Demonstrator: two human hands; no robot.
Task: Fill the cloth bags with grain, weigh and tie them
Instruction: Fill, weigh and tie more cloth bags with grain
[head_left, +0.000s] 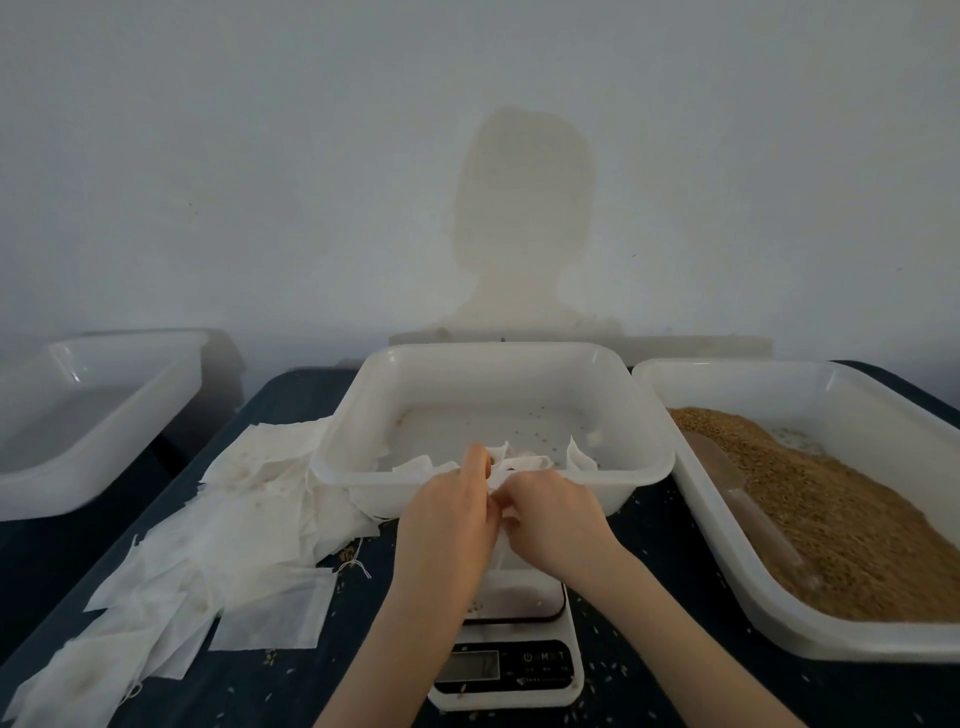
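A dark blue table (291, 691) carries three white plastic tubs. The largest in view, at three o'clock, is the grain tub (810, 631), heaped with brown grain (852, 525) in which a translucent scoop (737, 499) lies half sunk. At nine o'clock an empty-looking tub (78, 483) sits well apart. The middle tub (498, 358), at twelve o'clock, holds a few loose cloth pieces and stray kernels. A loose pile of white cloth bags (218, 525) spreads from the middle tub's left wall toward seven o'clock. A white digital scale (514, 670) sits at six o'clock, just beneath the hands. The left hand (447, 525) and right hand (556, 525) meet at the centre above the scale, both with fingers curled, pinching the gathered top of one cloth bag (501, 558) between them.
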